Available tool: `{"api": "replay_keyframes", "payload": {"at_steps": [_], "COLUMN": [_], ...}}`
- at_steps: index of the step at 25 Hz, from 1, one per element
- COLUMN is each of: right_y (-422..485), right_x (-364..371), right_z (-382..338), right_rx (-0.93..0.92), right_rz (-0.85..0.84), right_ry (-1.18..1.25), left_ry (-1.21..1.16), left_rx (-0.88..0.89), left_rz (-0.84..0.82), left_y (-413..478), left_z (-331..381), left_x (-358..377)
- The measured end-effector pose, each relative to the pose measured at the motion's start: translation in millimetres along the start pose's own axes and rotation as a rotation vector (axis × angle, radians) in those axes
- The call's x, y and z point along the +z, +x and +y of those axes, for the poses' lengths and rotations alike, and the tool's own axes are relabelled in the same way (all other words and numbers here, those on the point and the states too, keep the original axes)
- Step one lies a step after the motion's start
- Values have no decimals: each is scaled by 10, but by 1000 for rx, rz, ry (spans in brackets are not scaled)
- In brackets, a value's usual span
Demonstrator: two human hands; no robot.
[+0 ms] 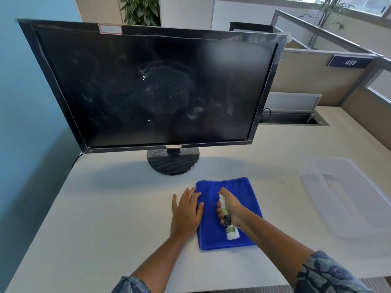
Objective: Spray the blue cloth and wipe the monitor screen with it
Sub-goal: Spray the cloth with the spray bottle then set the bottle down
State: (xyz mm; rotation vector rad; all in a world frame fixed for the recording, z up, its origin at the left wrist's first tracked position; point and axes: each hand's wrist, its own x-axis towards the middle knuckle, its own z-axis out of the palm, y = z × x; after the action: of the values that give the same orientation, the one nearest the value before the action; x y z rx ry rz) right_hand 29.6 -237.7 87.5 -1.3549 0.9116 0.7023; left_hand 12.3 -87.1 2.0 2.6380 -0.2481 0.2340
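A folded blue cloth (241,191) lies flat on the white desk (105,218), in front of the monitor's round stand. The black monitor (152,87) stands at the back with smears and spots across its dark screen. My left hand (187,210) lies flat, fingers straight, pressing the cloth's left edge. My right hand (229,207) grips a small white spray bottle (229,227) with a green label, held over the cloth with the nozzle pointing away from me and my index finger on top of it.
A clear plastic bin (347,199) sits on the desk to the right of the cloth. Behind the monitor's right side is an open cable tray (296,119) in the desk. Cubicle partitions (313,77) rise beyond, and a blue wall (25,102) stands at left.
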Motion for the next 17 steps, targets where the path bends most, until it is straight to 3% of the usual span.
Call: {"api": "replay_keyframes", "payload": {"at_steps": [6, 17], "right_y": [-124, -249], "right_x": [-67, -257], "right_z": [191, 556], "right_rx": [95, 105], "right_rz": [-77, -94], "right_ry": [-32, -4], "left_ry": [-4, -14], "left_rx": [25, 154], "left_rz": [22, -4], "left_y": [-4, -52], "left_z": [0, 22], "left_x": [6, -48]}}
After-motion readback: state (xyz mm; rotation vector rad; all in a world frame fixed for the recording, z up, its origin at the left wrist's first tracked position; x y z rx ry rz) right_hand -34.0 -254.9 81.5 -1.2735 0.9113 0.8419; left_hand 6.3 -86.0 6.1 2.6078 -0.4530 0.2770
